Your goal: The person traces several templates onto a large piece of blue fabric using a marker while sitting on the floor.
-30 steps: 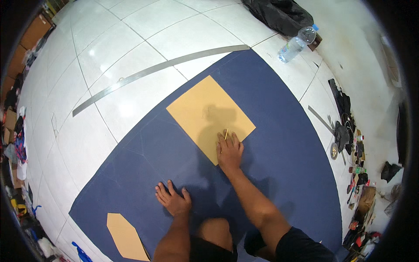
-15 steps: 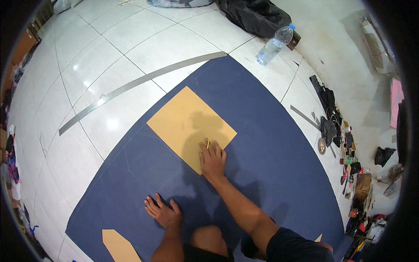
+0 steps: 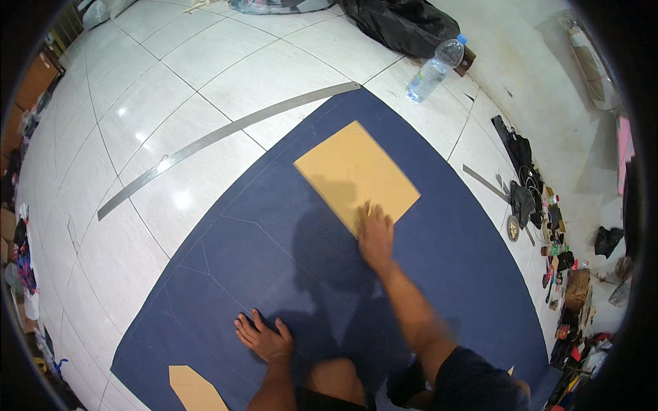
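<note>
A large dark blue sheet (image 3: 466, 274) is spread over the floor beneath both hands, with thin pale lines drawn on its left part. On its far part lies a tan rectangular card (image 3: 363, 161). My right hand (image 3: 376, 238) rests on the card's near corner, a thin yellow pencil-like stick (image 3: 370, 207) held between the fingers. Down to the left, my left hand (image 3: 266, 338) lies on the bare blue material with its fingers spread. A second tan piece (image 3: 192, 389), with angled corners, sits at the lower left of the sheet.
A long metal ruler (image 3: 226, 130) touches the sheet's far corner and stretches left over white tiles. Beyond that corner stands a plastic bottle (image 3: 436, 70), near a black bag (image 3: 404, 31). Along the right wall are a shorter metal strip (image 3: 485, 183), a tape roll (image 3: 513, 228) and clutter.
My right hand has slid the tan card to the right and slightly farther away, uncovering more drawn lines. The left hand stays spread on the sheet in nearly the same place.
</note>
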Action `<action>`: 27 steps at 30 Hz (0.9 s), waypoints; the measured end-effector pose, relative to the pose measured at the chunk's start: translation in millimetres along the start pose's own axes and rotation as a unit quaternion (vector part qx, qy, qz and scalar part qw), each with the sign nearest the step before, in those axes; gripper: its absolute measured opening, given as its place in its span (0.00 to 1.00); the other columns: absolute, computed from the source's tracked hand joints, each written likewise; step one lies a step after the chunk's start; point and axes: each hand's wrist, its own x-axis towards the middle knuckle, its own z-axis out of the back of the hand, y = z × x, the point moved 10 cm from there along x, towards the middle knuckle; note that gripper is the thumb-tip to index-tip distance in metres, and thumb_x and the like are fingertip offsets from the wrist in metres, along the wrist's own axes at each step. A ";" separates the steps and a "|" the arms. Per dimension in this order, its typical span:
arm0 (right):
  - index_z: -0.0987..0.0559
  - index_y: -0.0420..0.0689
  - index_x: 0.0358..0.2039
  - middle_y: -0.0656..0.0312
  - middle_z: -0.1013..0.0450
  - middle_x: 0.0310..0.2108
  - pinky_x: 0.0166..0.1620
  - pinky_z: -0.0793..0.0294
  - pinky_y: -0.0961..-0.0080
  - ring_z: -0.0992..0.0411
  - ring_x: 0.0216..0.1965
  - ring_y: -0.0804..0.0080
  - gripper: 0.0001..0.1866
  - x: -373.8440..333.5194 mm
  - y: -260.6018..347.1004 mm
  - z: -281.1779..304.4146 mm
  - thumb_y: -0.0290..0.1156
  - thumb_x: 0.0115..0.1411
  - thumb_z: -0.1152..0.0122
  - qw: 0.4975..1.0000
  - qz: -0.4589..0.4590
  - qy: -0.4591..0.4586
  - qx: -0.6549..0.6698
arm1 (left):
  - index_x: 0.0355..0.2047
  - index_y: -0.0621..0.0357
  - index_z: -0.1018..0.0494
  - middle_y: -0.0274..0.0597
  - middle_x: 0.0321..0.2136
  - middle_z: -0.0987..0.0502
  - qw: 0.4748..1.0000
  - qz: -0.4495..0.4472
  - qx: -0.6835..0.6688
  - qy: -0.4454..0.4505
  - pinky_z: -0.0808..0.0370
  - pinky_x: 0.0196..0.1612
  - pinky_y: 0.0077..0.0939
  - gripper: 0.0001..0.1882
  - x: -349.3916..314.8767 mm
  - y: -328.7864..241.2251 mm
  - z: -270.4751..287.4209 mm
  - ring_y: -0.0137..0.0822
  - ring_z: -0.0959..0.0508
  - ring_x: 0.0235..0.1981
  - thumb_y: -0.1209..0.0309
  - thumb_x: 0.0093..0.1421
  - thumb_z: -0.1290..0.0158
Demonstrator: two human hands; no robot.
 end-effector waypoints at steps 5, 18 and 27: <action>0.30 0.50 0.65 0.52 0.33 0.66 0.69 0.47 0.43 0.43 0.71 0.49 0.23 79.0 -65.8 1.5 0.39 0.72 0.49 0.998 0.005 0.014 0.053 | 0.68 0.59 0.44 0.68 0.69 0.46 1.000 -0.015 -0.006 -0.009 0.55 0.72 0.64 0.37 -1.3 -4.2 -5.0 0.65 0.50 0.73 0.59 0.63 0.48; 0.32 0.50 0.66 0.55 0.36 0.69 0.71 0.49 0.45 0.44 0.72 0.50 0.23 100.7 -65.4 -2.5 0.40 0.74 0.53 0.997 0.015 0.042 0.065 | 0.70 0.58 0.45 0.66 0.69 0.45 0.999 -0.014 0.027 -0.011 0.55 0.72 0.64 0.37 -1.6 -4.4 -2.2 0.63 0.49 0.73 0.58 0.64 0.49; 0.33 0.51 0.66 0.56 0.38 0.70 0.72 0.50 0.45 0.46 0.73 0.51 0.23 103.1 -63.4 -10.6 0.41 0.74 0.54 0.997 0.003 0.056 0.045 | 0.69 0.59 0.45 0.66 0.69 0.45 1.000 -0.009 0.022 0.004 0.55 0.73 0.64 0.37 -2.3 -2.1 -0.4 0.64 0.50 0.73 0.56 0.65 0.51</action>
